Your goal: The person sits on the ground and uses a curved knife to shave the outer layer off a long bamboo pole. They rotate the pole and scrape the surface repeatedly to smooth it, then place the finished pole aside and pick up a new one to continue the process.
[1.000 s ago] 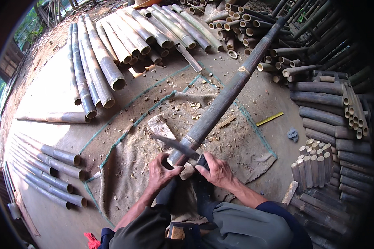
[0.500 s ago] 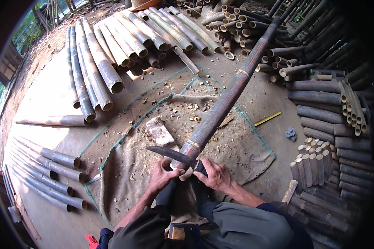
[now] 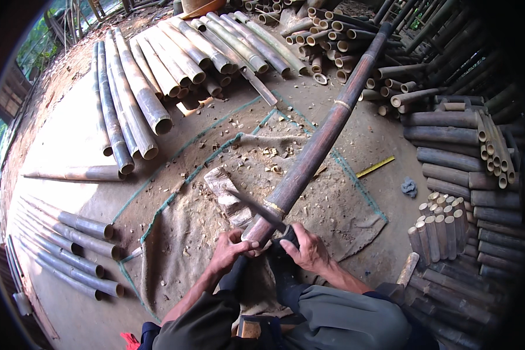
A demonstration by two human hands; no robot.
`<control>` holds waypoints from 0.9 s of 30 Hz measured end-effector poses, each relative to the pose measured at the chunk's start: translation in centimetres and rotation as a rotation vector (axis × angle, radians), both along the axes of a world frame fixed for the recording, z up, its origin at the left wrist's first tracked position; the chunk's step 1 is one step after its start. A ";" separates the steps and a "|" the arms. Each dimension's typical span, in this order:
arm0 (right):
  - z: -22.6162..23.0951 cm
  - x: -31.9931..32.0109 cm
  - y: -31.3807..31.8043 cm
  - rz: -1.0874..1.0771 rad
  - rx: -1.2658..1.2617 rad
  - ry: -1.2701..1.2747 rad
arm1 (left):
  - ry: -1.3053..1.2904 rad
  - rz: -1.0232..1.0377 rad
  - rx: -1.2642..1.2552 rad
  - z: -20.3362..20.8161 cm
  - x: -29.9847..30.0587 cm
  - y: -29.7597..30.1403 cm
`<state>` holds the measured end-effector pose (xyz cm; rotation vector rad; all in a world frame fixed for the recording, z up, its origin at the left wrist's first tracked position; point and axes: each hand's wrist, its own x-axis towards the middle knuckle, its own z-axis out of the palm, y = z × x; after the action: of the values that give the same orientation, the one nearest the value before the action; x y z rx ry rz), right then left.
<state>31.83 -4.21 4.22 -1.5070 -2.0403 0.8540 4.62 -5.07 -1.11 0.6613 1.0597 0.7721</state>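
A long dark bamboo pole (image 3: pixel 315 149) slants from the far right toward me, its cut near end between my knees. My left hand (image 3: pixel 232 251) is closed around that near end, thumb and fingers on its rim. In my right hand (image 3: pixel 308 249) is the dark handle of a knife, gripped just right of the pole's end. Its long dark blade (image 3: pixel 254 205) crosses over the pole close to the pale node ring, the tip pointing far left. Whether the edge touches the bamboo I cannot tell. Beyond the blade lies a pale, chopped wood block (image 3: pixel 227 195).
Sackcloth (image 3: pixel 175 245) with green edging and scattered chips lies under the pole. Bamboo poles (image 3: pixel 146 93) lie at the far left, more (image 3: pixel 81 233) at the near left. Cut bamboo lengths (image 3: pixel 443 157) are stacked on the right. A yellow ruler (image 3: pixel 375 167) lies near a blue-grey rag (image 3: pixel 409 187).
The knife has moved away from me along the pole, its blade swinging so the tip points farther forward. My right hand has shifted slightly right; my left still holds the pole's end.
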 end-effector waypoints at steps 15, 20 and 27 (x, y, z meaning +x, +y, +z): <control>1.1 -0.9 -1.4 -0.063 -0.126 0.398 | -0.753 0.103 -0.458 -1.0 -0.2 -1.0; 0.5 -0.5 -1.0 -0.175 -0.151 0.524 | 0.286 0.112 -0.275 -1.0 -3.1 -1.0; -2.7 -0.8 -1.7 -0.365 -0.370 0.453 | 0.912 -0.268 0.437 1.8 0.7 -0.1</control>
<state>31.05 -5.95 1.50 -1.6186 -1.2834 1.3217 5.31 -5.20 0.71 1.5865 1.5835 0.4516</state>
